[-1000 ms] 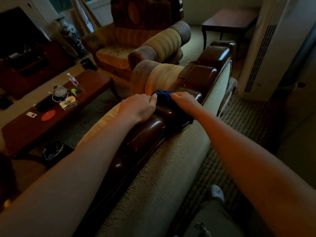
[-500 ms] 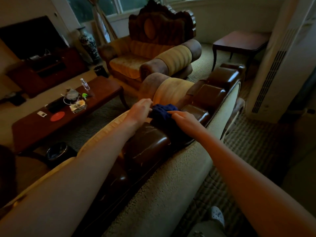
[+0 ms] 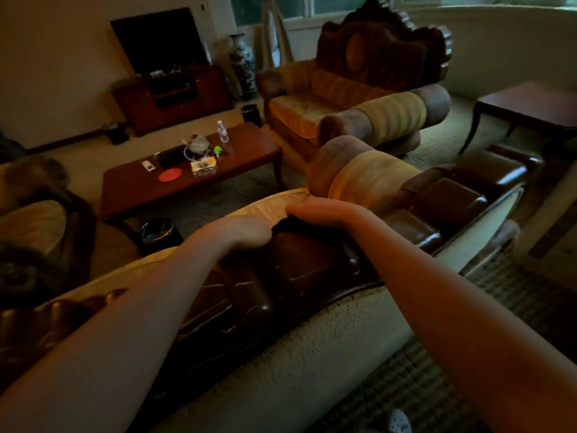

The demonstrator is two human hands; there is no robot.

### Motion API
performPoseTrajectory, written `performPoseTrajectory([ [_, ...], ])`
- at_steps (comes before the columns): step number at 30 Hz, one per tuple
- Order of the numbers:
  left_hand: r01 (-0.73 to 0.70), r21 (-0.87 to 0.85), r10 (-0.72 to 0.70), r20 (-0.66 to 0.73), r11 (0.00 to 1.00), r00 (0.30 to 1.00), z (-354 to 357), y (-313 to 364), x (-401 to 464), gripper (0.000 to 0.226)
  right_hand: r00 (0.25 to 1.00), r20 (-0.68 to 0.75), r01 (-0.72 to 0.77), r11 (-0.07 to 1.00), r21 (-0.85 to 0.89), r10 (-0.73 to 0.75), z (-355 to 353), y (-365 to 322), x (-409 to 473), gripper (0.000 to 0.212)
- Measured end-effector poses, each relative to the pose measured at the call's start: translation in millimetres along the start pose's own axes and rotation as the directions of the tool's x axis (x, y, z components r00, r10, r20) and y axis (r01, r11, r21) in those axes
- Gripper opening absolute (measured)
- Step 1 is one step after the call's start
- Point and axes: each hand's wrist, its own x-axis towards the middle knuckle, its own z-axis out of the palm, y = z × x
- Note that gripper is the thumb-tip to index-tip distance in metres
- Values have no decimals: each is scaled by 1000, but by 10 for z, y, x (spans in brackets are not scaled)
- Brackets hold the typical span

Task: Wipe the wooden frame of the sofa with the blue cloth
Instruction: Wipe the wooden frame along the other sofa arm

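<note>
Since the earlier frames, I see both hands shifted toward the front edge of the sofa's back rail, and the head view has tilted up, bringing more of the room into sight. My left hand (image 3: 246,231) now rests on the glossy brown wooden frame (image 3: 299,270), fingers curled down at the left edge of the cloth (image 3: 285,225); whether they actually pinch the cloth I cannot tell. My right hand (image 3: 324,210) lies over the far side of the cloth with fingers bent across it, pressing it onto the frame. The cloth shows only as a dark patch between the two hands, on top of the rail, just beside the striped yellow seat cushion (image 3: 274,204). Both forearms extend from the lower corners of the view and cross above the pale fabric back of the sofa (image 3: 312,364).

Beyond the rail, a coffee table (image 3: 243,157) carries a water bottle (image 3: 222,131), a red disc (image 3: 169,175) and small clutter. An armchair (image 3: 352,98) with a carved dark back stands further off, a side table (image 3: 527,104) at the right, and a television (image 3: 156,39) above a low cabinet at the left.
</note>
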Motion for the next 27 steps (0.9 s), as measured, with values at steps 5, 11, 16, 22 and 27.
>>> performPoseTrajectory([
  [5,-15,-80,1,-176,997,984,145,-107,-28,27,999,23,43,979,-198,-39,148,-315,41,45],
  [11,-81,-583,-90,-259,808,962,191,-339,59,29,978,-124,161,986,-39,-165,199,-67,-165,32],
  [16,-97,-737,-159,-270,669,949,188,-352,87,28,993,-95,-76,997,-3,75,61,59,102,44],
  [22,-122,-647,-100,-296,753,950,193,-348,125,41,997,43,-59,998,-31,60,139,-125,290,53],
  [27,-123,-594,-113,-345,795,932,193,-313,119,42,998,21,62,961,-268,-59,290,-240,213,53],
])
